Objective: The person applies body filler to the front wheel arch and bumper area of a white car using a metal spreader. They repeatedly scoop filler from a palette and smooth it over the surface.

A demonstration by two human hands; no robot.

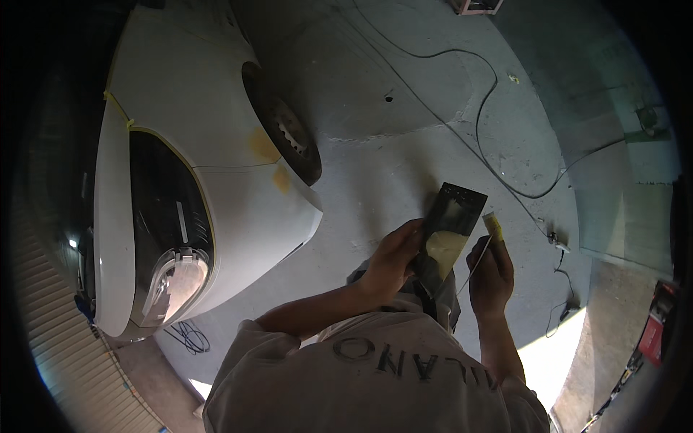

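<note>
My left hand [392, 258] is closed on the left edge of a dark rectangular mixing board [465, 205], tilted in front of my body. A pale yellow smear of paste [445, 247] lies on the board, with a thinner streak above it. To the right of the board, and apart from it, my right hand [492, 280] grips a thin, flat spreader [494, 226] with a yellowish end. It is seen nearly edge-on, so its full shape cannot be made out. My right fingers are partly in shadow.
At left stands a white car [253, 224] with yellow patches [263, 146] near its front wheel [289, 133]. Masking tape [196, 175] borders the headlight [173, 285]. A long cable [485, 94] crosses the grey floor; a coiled cable [189, 338] lies by the bumper. A red object [653, 339] is at far right.
</note>
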